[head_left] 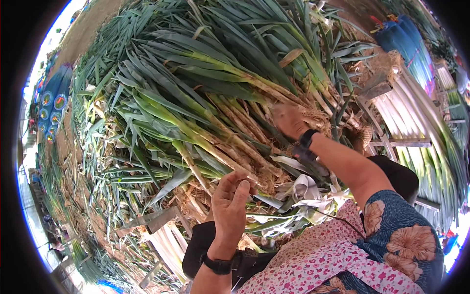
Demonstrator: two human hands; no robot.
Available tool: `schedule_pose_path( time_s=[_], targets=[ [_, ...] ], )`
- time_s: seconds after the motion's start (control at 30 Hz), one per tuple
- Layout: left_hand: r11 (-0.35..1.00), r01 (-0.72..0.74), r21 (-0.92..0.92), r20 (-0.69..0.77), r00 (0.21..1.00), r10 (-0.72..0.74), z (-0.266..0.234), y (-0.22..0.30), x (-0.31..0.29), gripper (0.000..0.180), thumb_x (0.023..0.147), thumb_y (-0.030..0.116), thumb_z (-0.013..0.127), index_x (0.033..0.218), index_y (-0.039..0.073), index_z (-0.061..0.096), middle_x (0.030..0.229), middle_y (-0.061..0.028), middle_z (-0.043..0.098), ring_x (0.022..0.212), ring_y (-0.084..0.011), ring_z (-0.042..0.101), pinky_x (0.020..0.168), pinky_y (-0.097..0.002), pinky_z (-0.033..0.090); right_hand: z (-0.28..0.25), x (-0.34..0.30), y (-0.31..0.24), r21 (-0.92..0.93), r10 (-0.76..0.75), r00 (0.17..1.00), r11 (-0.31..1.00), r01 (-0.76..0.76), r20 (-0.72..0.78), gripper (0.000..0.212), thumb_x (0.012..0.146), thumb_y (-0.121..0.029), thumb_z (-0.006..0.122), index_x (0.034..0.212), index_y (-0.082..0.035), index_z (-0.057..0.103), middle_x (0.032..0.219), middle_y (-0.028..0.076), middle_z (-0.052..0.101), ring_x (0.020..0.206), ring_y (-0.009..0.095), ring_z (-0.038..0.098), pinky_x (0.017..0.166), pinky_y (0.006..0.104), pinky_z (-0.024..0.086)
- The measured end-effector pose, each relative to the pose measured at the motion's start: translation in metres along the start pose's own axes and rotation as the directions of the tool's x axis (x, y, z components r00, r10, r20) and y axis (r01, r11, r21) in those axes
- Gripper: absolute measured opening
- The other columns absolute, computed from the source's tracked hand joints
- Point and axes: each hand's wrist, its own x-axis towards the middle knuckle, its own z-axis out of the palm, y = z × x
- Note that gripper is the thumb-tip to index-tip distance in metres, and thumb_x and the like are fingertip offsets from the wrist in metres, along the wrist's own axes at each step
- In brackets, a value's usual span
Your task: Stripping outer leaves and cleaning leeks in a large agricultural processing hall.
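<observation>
A large heap of leeks (215, 122) lies before me, dark green leaves pointing up and left, pale muddy stems and roots toward me. My left hand (230, 198) is raised close to the root ends of the near leeks, fingers curled and the thumb against them; what they hold, if anything, is hidden. Farther right, my right hand (288, 119) reaches over the stems, beside a clump of tangled roots (316, 119). Motion smears its fingers, so its grip is unclear. Peeled pale leaves (306, 188) lie between my arms.
At right, cleaned white leeks (404, 112) rest in a wooden rack (401, 142). More white stems (169, 245) lie in another wooden frame (159, 219) at lower left. Blue bundles stand at far right (406, 46) and far left (55, 100). Leaf scraps (100, 181) litter the ground.
</observation>
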Motion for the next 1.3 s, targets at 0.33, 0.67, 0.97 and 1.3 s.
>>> schedule_pose_path(
  time_s=[0.33, 0.67, 0.97, 1.3],
  targets=[
    [0.999, 0.041, 0.021, 0.046, 0.998, -0.042, 0.015, 0.0, 0.004, 0.021, 0.09, 0.009, 0.054, 0.108, -0.001, 0.054, 0.09, -0.0066, 0.06, 0.079, -0.0131, 0.058, 0.073, -0.0261, 0.048, 0.087, -0.007, -0.001, -0.036, 0.475, 0.764, 0.858, -0.513, 0.436, 0.065, 0.077, -0.053, 0.056, 0.096, 0.009, 0.062, 0.098, 0.028, 0.061, 0.09, 0.037, 0.058, 0.079, 0.0431, 0.045],
    [0.999, 0.039, 0.023, 0.067, 0.997, -0.041, 0.027, -0.006, 0.013, 0.019, 0.089, 0.007, 0.054, 0.106, -0.001, 0.054, 0.09, -0.008, 0.06, 0.078, -0.0136, 0.057, 0.074, -0.0255, 0.047, 0.082, -0.038, -0.063, 0.489, 0.25, 0.829, 0.709, -0.509, 0.5, 0.068, 0.068, -0.05, 0.067, 0.108, 0.005, 0.059, 0.097, 0.02, 0.063, 0.087, 0.029, 0.06, 0.081, 0.0371, 0.045],
    [0.987, 0.003, 0.158, 0.014, 1.0, -0.005, 0.057, -0.004, 0.023, 0.017, 0.09, 0.008, 0.051, 0.105, 0.002, 0.057, 0.086, -0.0044, 0.061, 0.076, -0.0105, 0.058, 0.072, -0.0242, 0.048, 0.206, -0.058, -0.126, 0.934, 0.005, 0.975, -0.289, -0.211, 0.222, 0.056, 0.07, -0.047, 0.067, 0.099, -0.002, 0.048, 0.097, 0.017, 0.06, 0.088, 0.025, 0.059, 0.077, 0.0352, 0.046],
    [0.992, -0.125, -0.014, -0.215, 0.969, 0.119, 0.002, 0.002, 0.023, 0.014, 0.09, 0.008, 0.051, 0.101, 0.002, 0.057, 0.083, -0.0073, 0.06, 0.074, -0.0144, 0.057, 0.069, -0.0281, 0.047, 0.058, -0.062, -0.119, 0.554, 0.395, 0.466, -0.144, -0.82, 0.792, 0.073, 0.087, -0.049, 0.049, 0.136, 0.002, 0.031, 0.132, 0.025, 0.042, 0.115, 0.031, 0.047, 0.085, 0.0387, 0.046]
  ],
)
